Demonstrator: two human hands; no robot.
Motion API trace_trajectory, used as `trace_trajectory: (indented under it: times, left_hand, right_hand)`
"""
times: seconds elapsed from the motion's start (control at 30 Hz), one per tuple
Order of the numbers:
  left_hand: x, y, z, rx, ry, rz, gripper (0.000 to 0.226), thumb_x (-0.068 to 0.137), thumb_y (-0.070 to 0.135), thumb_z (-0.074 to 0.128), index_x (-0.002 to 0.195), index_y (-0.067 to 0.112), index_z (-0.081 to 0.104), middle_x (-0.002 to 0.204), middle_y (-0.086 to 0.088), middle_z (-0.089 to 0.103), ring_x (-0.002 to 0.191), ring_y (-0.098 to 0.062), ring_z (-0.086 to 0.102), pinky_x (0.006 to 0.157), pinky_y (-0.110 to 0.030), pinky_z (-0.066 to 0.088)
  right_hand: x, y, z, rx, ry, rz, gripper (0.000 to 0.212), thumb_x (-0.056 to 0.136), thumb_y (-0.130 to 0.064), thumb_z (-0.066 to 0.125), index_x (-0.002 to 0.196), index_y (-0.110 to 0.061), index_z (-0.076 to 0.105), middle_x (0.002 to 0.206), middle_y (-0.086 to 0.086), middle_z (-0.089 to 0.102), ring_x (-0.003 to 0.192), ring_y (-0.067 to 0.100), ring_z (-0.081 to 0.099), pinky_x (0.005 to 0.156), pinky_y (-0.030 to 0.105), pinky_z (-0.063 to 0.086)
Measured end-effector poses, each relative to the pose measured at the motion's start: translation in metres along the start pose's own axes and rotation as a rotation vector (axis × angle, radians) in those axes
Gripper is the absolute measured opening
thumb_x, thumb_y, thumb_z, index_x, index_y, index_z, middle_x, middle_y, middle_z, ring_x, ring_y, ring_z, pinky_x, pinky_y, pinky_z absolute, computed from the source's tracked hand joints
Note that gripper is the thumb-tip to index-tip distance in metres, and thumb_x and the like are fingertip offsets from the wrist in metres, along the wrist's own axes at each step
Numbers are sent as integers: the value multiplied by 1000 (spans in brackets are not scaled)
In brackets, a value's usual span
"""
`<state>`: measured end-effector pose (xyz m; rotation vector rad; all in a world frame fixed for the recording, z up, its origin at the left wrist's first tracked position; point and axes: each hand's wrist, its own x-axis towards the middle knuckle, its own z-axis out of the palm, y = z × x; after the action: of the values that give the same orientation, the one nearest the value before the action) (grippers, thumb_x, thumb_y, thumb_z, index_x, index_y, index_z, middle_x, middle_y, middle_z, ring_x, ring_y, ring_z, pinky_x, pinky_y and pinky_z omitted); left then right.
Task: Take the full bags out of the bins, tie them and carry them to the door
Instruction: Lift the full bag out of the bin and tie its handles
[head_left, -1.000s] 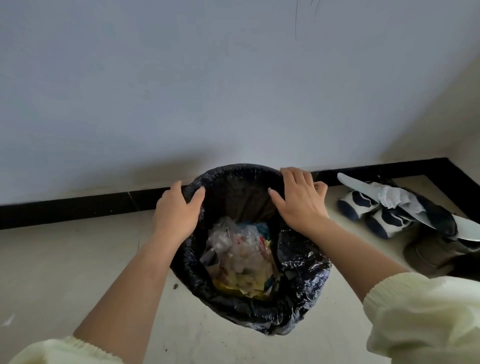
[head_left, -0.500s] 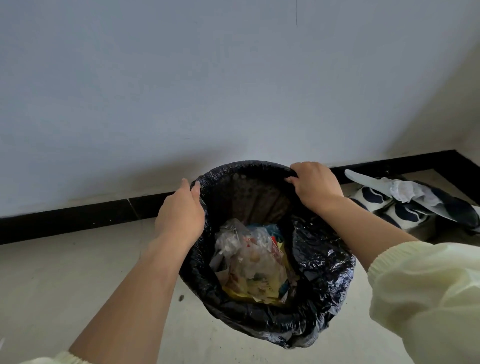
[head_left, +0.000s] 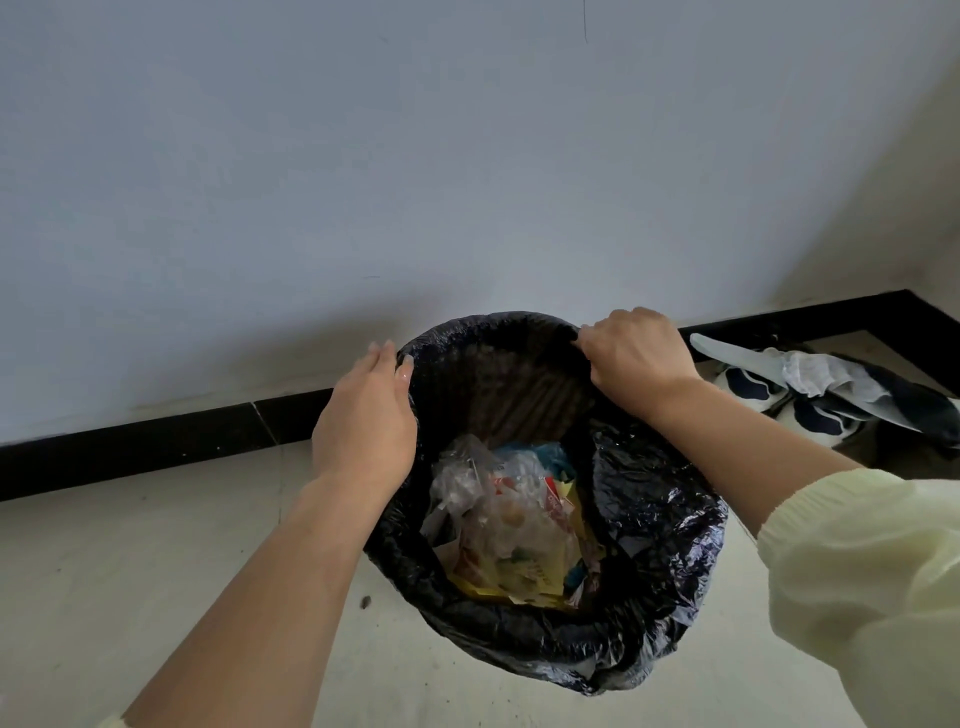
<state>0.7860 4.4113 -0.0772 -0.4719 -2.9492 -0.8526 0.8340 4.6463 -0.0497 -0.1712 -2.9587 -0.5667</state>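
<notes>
**Bin bag gripped on one side only: a lopsided lift risks a spill**

Bin bag (head_left: 665, 525), black and glossy, sits folded over its bin on the floor (head_left: 156, 597), close to the wall (head_left: 415, 182). The bin itself is hidden under the film. The right hand (head_left: 636, 358) has its fingers curled over the far right rim and appears clamped on the folded edge of the bag. The left hand (head_left: 363, 421) lies against the left rim with its fingers fairly straight and the thumb at the edge. As far as the view shows, it rests there rather than pinching anything.

The risk, as I judge it, lies in that imbalance. If the right side is pulled up while the left is merely pressed, the bag may come free unevenly and tilt. The rubbish (head_left: 509, 525), loose clear plastic and yellow wrappers low in the bag, could then slide toward the open mouth. The thin film could also snag on the rim and stretch or tear if tugged hard from one point. A light bin may rise with the bag unless something holds it down. Shoes (head_left: 753, 384) lie near on the right, where a swung bag could catch them.
</notes>
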Motion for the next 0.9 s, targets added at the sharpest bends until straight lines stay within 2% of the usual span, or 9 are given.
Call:
trace_trajectory:
  times: [0.07,0.1,0.23,0.37,0.47,0.53,0.67,0.8,0.9]
  left_hand:
    - [0,-1,1,-5,-6,34,48,105,33,24,149,16,29,157,-2,26,145,-18,23,114,-36,27]
    - [-1,-1,2,-7,-10,55,48,104,33,24,149,16,30,157,0,26,146,-16,21,115,-35,25]
    - [-3,2,2,8,-18,174,47,104,33,25,147,17,35,155,3,30,146,-11,17,117,-31,17]
    - [-4,5,2,21,-79,290,47,103,36,23,146,21,36,154,8,31,146,-6,15,119,-31,8]
    - [-7,9,1,9,-142,355,47,103,37,22,145,25,38,152,6,36,144,-4,19,118,-26,7]
    - [-10,11,-2,5,-190,341,47,102,41,23,145,30,39,150,1,40,143,-9,26,117,-28,14]
    - [-12,18,-12,21,-318,295,46,101,44,28,144,32,40,142,-1,52,129,-20,48,102,-32,38]
    - [-13,19,-16,47,-415,289,52,98,46,40,147,30,34,146,2,47,129,-19,49,105,-35,40]
    - [-19,24,-20,42,-449,277,62,96,42,47,151,26,25,154,1,34,139,-18,36,111,-33,33]
  right_hand:
    - [-5,-12,-6,-20,67,-36,23,56,3,71,51,-12,54,49,3,57,50,26,55,56,25,29]
    - [-6,-18,-10,26,109,-52,28,53,4,71,48,-14,50,45,2,53,46,26,51,56,25,29]
    - [-5,-35,-13,431,47,22,38,94,-17,54,57,-12,45,58,3,45,59,25,42,61,30,28]
    - [-10,-39,-11,787,-51,61,27,90,-23,63,72,-6,71,58,3,59,57,19,53,62,31,45]
    - [-16,-42,-11,810,-155,35,15,89,-21,64,95,-18,78,92,1,75,88,19,66,81,33,51]
    - [-19,-41,-10,772,-211,32,17,89,-17,62,97,-19,77,99,0,75,95,20,65,85,32,50]
    - [-27,-33,-16,779,-267,38,19,90,-16,61,101,-16,76,104,1,74,98,18,65,86,24,46]
    - [-35,-22,-34,865,-171,111,16,86,-17,65,95,-11,76,94,2,74,87,13,63,79,22,47]
    - [-39,-15,-42,864,-53,242,15,83,-15,63,93,-11,74,88,3,71,87,19,65,76,27,50]
